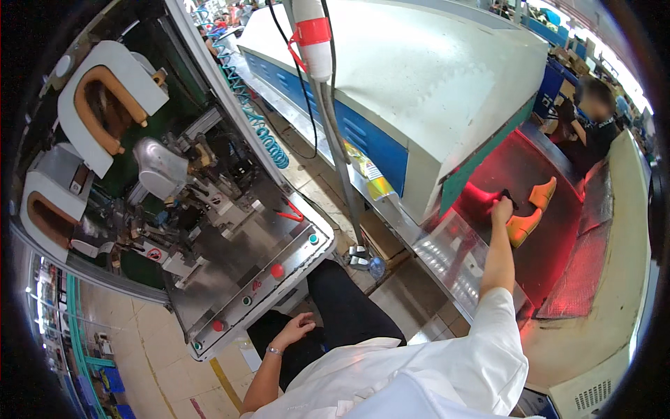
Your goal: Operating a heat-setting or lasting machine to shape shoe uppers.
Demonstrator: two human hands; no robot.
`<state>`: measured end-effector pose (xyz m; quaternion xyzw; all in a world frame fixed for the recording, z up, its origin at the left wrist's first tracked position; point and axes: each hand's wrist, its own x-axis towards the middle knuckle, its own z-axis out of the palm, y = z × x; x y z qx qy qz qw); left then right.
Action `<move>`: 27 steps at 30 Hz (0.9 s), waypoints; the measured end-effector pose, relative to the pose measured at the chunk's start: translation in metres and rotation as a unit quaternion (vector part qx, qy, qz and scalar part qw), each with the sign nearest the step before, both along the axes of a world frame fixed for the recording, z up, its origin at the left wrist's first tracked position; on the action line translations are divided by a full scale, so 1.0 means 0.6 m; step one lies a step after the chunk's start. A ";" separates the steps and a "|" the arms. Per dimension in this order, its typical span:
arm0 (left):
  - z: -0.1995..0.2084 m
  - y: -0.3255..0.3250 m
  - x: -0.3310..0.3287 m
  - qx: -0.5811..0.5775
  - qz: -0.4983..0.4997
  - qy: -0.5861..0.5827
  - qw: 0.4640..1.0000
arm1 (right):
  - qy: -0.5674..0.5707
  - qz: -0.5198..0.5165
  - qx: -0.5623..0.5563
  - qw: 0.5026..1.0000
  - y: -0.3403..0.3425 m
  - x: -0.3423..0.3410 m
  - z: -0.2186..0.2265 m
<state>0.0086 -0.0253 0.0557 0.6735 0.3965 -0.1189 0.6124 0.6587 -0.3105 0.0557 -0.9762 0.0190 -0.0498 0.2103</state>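
Note:
My right arm stretches out to the right, into a red-lit opening of the long machine. My right hand [500, 211] is closed round a dark thing [510, 198] that I cannot make out clearly. Right by that hand, an orange shoe last [525, 227] lies on the dark belt. A second orange shoe last [542, 194] lies a little farther off. My left hand [298, 328] hovers at or rests on my dark-trousered thigh; nothing shows in it, and its fingers are loosely bent and apart.
To the left stands a shoe machine with a metal form [160, 167], padded brown clamps [105, 105] and push buttons [278, 271] along its front edge. A white-and-blue machine housing [419, 77] spans the back. Near the opening's far side sits another person [597, 133].

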 end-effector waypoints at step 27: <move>0.451 0.136 0.081 -0.284 0.053 -0.419 0.861 | -0.241 0.863 0.135 0.423 0.296 -0.640 0.566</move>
